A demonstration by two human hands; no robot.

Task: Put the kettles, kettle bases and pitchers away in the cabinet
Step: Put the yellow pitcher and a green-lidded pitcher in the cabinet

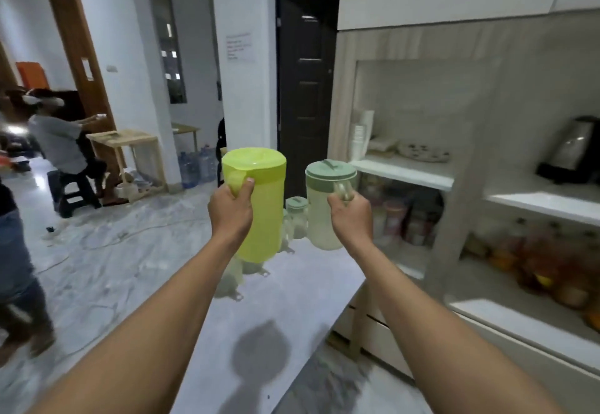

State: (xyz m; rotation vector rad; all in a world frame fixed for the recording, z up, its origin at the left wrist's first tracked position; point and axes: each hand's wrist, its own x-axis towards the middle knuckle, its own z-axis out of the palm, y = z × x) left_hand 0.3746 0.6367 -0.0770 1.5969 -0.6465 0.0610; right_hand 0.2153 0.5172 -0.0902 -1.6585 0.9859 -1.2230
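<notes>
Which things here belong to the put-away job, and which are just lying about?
Job: yellow-green pitcher in left hand; pale green-lidded pitcher in right hand; another lidded pitcher behind them; steel kettle on shelf.
Lying about: water bottles, stacked cups, wooden table.

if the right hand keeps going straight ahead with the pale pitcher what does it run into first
Probably the smaller green-lidded pitcher standing just beyond and slightly left of the pale pitcher that the right hand carries. Depth is unclear; a line slightly further right may instead meet the cabinet edge.
</notes>
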